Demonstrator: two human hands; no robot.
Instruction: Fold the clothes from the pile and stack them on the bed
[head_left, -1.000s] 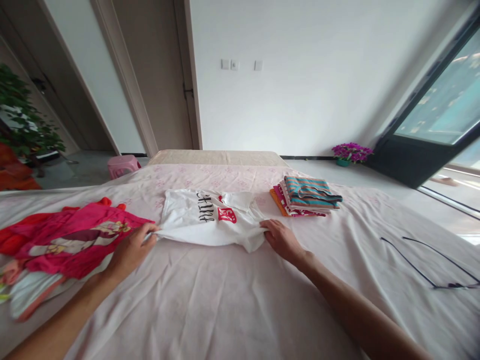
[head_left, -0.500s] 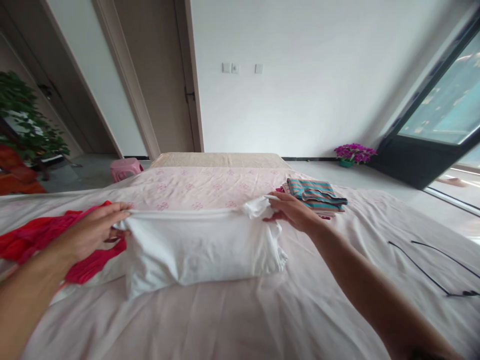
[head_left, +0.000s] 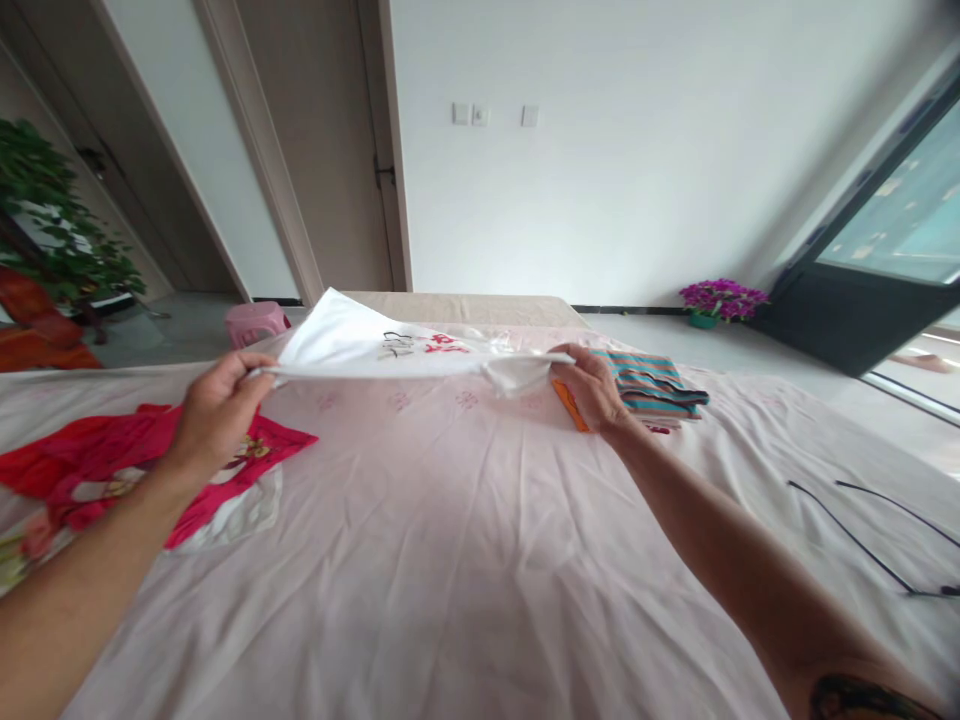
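A white T-shirt (head_left: 352,335) with black and red print is stretched in the air above the bed, its near edge pulled almost straight. My left hand (head_left: 221,405) pinches that edge at its left end, above a pile of red and pink clothes (head_left: 142,460). At the other end my right hand (head_left: 589,385) grips the edge, next to a folded striped cloth (head_left: 652,380) in teal and brown. A small orange piece (head_left: 571,405) shows just beside the right hand; what it belongs to is hidden.
A pale pink sheet (head_left: 450,560) covers the bed. Dark-framed glasses (head_left: 900,580) lie at the right. Beyond the bed are a pink stool (head_left: 256,322), a pot of purple flowers (head_left: 721,300) and a leafy plant (head_left: 60,225).
The white T-shirt has swung up and away from me, from hanging down in front to spreading out beyond my hands. Its print now shows. Both hands have risen and moved slightly apart.
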